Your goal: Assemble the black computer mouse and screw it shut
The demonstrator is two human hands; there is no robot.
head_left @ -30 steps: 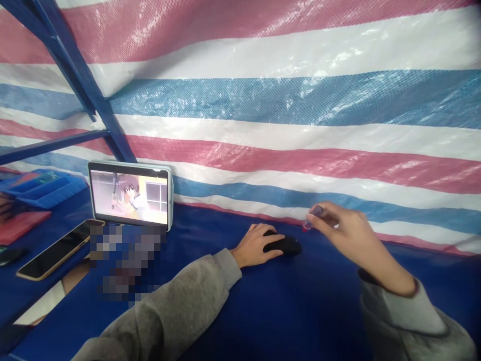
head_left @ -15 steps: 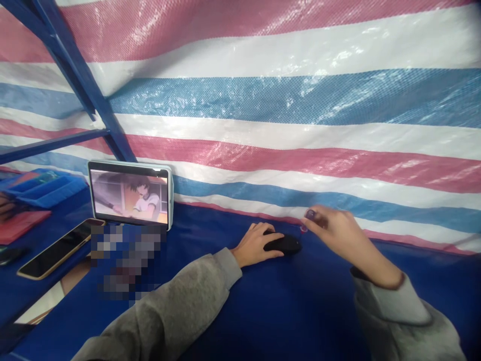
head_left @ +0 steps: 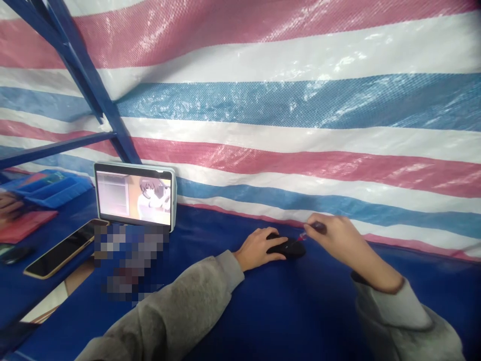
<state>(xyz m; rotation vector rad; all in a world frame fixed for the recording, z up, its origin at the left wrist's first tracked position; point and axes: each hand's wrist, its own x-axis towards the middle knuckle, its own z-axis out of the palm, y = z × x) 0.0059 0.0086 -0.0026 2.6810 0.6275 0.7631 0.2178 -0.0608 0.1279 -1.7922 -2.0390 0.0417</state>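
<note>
A black computer mouse (head_left: 295, 248) lies on the blue table surface (head_left: 278, 311). My left hand (head_left: 259, 249) has its fingers around the mouse's left end. Between the fingers of my right hand (head_left: 332, 233) is a small screwdriver (head_left: 319, 227) with a dark purplish handle. Its reddish tip points down and left, over the right part of the mouse; whether it touches the mouse I cannot tell.
A tablet (head_left: 135, 195) playing a cartoon leans at the back left. Before it lies a phone (head_left: 67, 248). Farther left are a blue tray (head_left: 56, 193), a red object (head_left: 26, 225) and another person's hand (head_left: 9, 205). Striped sheeting hangs behind.
My right hand has turned and lowered, bringing the screwdriver's tip down over the mouse. The tablet's picture differs, and the other person's hand at the left edge shows more.
</note>
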